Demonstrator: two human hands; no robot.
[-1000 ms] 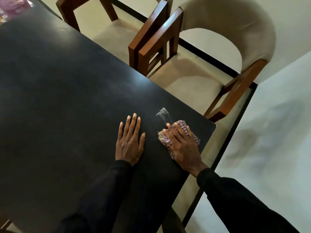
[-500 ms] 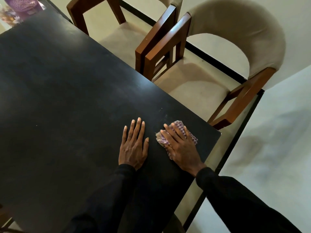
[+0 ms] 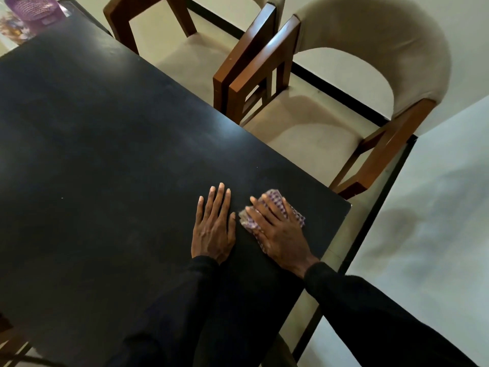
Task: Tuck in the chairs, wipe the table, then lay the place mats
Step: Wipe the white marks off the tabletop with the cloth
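Cloth (image 3: 274,198) under flat right hand (image 3: 280,234) on table (image 3: 105,154)

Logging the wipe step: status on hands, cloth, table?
Left hand flat on table, open. Right hand presses checked cloth near the corner. Near chair beside the edge, not in the way.

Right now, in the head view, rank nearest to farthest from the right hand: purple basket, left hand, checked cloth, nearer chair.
1. checked cloth: under the right hand
2. left hand: beside it
3. nearer chair: beyond table edge
4. purple basket: far corner
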